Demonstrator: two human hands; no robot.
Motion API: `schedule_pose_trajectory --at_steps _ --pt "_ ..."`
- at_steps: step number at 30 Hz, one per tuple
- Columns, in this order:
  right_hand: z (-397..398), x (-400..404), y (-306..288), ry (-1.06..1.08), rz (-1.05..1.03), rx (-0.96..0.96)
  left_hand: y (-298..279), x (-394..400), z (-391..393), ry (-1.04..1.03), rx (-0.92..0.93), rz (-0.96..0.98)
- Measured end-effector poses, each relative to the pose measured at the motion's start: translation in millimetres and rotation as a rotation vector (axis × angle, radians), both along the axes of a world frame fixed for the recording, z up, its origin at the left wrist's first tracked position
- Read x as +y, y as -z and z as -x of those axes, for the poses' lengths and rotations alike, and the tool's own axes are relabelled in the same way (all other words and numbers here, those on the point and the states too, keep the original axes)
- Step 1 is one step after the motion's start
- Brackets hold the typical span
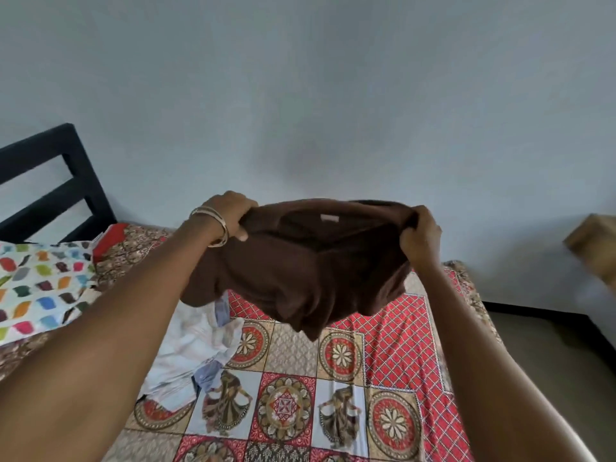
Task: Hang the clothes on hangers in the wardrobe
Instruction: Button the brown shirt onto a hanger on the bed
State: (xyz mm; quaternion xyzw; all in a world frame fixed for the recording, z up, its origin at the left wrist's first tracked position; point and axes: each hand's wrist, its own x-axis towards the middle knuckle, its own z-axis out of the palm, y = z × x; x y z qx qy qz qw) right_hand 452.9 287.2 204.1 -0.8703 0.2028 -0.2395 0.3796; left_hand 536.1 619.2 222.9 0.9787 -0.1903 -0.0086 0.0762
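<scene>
- The left hand grips one upper edge of the brown garment, fingers curled round bunched cloth; bangles sit on that wrist.
- The right hand pinches the opposite upper edge in the same way, well apart from the left.
- The garment hangs between both hands above the bed, its label facing the wearer near the top edge; the lower part is crumpled.
- Recommended: shake it out until it hangs flat, then locate the neckline by the label before fitting a hanger.
- No hanger or wardrobe is in view; the task appears to be at an early stage.
- A white garment lies on the bed below, beside a patterned pillow, probably next in line.
</scene>
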Motion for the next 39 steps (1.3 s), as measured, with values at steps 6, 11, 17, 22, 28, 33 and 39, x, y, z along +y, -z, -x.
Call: schedule_pose_trajectory --at_steps 6,11,17,22,28,33,39 --pt "31 -3 7 0.000 0.113 -0.151 17 -43 25 -0.302 -0.155 0.560" --pt "54 -6 32 -0.168 0.139 0.134 28 -61 67 -0.295 0.421 0.370" --pt "110 -17 6 -0.832 -0.608 0.462 -12 -30 86 0.109 0.956 0.344" --pt "105 -20 21 -0.594 -0.918 0.132 19 -9 55 -0.026 0.809 0.374" --pt "18 -40 120 -0.230 -0.184 0.537 111 -41 4 -0.121 0.425 -0.106" --pt "-46 -46 163 -0.121 0.025 0.555 189 -78 -64 -0.149 0.290 -0.122" --pt "-139 -50 282 0.255 0.175 0.312 306 -128 -149 -0.285 -0.050 0.167"
